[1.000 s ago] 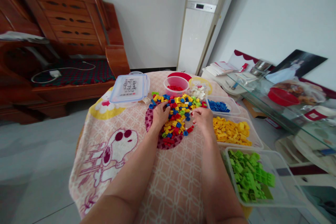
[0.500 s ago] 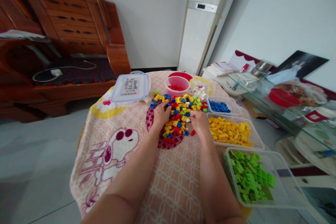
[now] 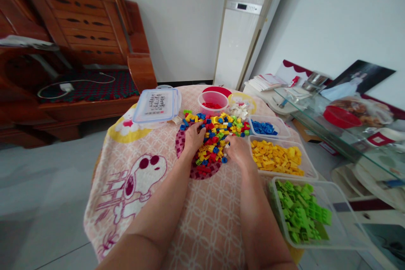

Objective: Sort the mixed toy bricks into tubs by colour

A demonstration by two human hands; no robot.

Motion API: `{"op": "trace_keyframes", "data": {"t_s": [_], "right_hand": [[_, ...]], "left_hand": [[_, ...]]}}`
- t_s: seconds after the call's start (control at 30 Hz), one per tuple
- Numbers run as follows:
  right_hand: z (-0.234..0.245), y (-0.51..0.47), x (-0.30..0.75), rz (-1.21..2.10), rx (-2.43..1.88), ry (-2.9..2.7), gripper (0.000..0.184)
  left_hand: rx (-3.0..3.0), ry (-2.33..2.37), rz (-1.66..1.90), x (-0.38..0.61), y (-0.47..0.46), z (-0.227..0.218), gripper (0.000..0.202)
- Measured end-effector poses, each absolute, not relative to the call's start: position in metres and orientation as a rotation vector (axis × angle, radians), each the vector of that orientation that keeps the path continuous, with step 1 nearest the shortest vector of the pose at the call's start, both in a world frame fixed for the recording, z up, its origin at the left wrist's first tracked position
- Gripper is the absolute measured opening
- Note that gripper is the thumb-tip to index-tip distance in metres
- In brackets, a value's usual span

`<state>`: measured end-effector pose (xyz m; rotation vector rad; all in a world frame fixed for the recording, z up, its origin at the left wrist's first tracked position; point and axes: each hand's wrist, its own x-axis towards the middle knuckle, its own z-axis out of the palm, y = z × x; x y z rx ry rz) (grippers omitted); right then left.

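Observation:
A mixed pile of small toy bricks (image 3: 212, 148) in red, yellow, blue and green lies on the patterned tablecloth. My left hand (image 3: 193, 138) rests on the left side of the pile, its fingers and thumb apart, with no brick visible in its grip. At the pile's right edge, my right hand (image 3: 238, 150) has its fingers bent together around a small white toy brick (image 3: 227, 145). The fingertips partly cover that brick.
On the right stand clear boxes of blue bricks (image 3: 264, 128), yellow bricks (image 3: 276, 158) and green bricks (image 3: 300, 213). Behind the pile are a pink-rimmed tub (image 3: 213, 110) with red bricks and some white bricks (image 3: 239, 111). A lidded plastic box (image 3: 155, 105) sits back left.
My right hand has moved slightly left and down, to the white brick at the pile's edge. It now covers the spot where a loose red brick lay. My left hand has hardly moved.

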<state>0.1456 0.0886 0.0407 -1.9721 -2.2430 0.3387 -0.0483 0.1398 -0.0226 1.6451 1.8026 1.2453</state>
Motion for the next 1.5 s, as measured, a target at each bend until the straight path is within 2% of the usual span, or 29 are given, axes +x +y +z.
{"op": "trace_keyframes", "data": {"t_s": [0.23,0.43,0.5,0.6,0.67,0.77,0.97,1.07,1.23,1.4,1.5], "right_hand": [[0.046,0.091,0.150,0.467,-1.823,-2.028,0.034],[0.039,0.093,0.156,0.810,-1.819,-1.892,0.031],[0.038,0.099,0.155,0.827,-1.750,-1.668,0.039],[0.041,0.113,0.153,0.656,-1.513,-1.329,0.060],[0.043,0.118,0.154,0.548,-1.403,-1.226,0.066],[0.043,0.119,0.157,0.520,-1.398,-1.203,0.060],[0.035,0.109,0.160,0.752,-1.575,-1.366,0.042],[0.032,0.104,0.155,0.760,-1.625,-1.547,0.033],[0.034,0.097,0.143,0.574,-1.710,-2.007,0.021],[0.044,0.094,0.144,0.238,-2.052,-2.048,0.024],[0.047,0.094,0.141,0.207,-2.080,-2.053,0.027]], "left_hand": [[1.645,1.802,1.252,-0.048,0.140,-0.023,0.036],[1.644,1.809,1.251,-0.048,0.141,-0.023,0.036],[1.639,1.809,1.251,-0.048,0.140,-0.022,0.036],[1.637,1.811,1.251,-0.048,0.139,-0.020,0.036],[1.641,1.814,1.242,-0.048,0.138,-0.019,0.036],[1.644,1.820,1.230,-0.048,0.138,-0.018,0.037],[1.649,1.817,1.238,-0.049,0.138,-0.020,0.037],[1.653,1.814,1.237,-0.049,0.139,-0.021,0.036],[1.651,1.831,1.222,-0.048,0.140,-0.022,0.037],[1.651,1.819,1.216,-0.048,0.140,-0.022,0.038],[1.644,1.820,1.218,-0.048,0.140,-0.022,0.039]]}}
